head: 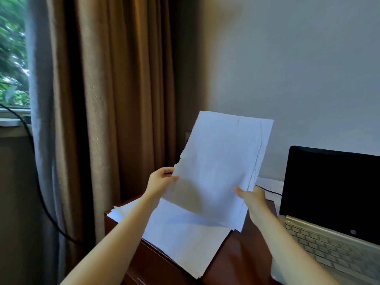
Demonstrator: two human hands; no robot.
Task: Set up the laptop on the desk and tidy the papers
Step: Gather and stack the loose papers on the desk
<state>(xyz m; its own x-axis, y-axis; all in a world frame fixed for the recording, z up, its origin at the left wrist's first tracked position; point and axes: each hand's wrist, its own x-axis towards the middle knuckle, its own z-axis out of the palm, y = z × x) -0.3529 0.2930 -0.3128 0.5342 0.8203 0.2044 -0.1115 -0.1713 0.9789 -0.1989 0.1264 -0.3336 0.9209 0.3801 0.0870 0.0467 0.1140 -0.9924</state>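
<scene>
A bundle of white papers (222, 165) is held up in the air above the desk, tilted to the right. My left hand (161, 179) grips its left edge, thumb on the front. My right hand (251, 197) grips its lower right edge, thumb on the front. More white sheets (185, 239) lie spread on the dark red-brown desk (236, 262), reaching over its left corner. An open silver laptop (333, 206) with a dark screen stands on the desk at the right.
Brown and grey curtains (115, 99) hang left of the desk, with a window (12, 58) beyond. A black cable (41, 192) droops from the sill. Another thin cable (269, 190) runs behind the laptop. A plain wall (287, 68) backs the desk.
</scene>
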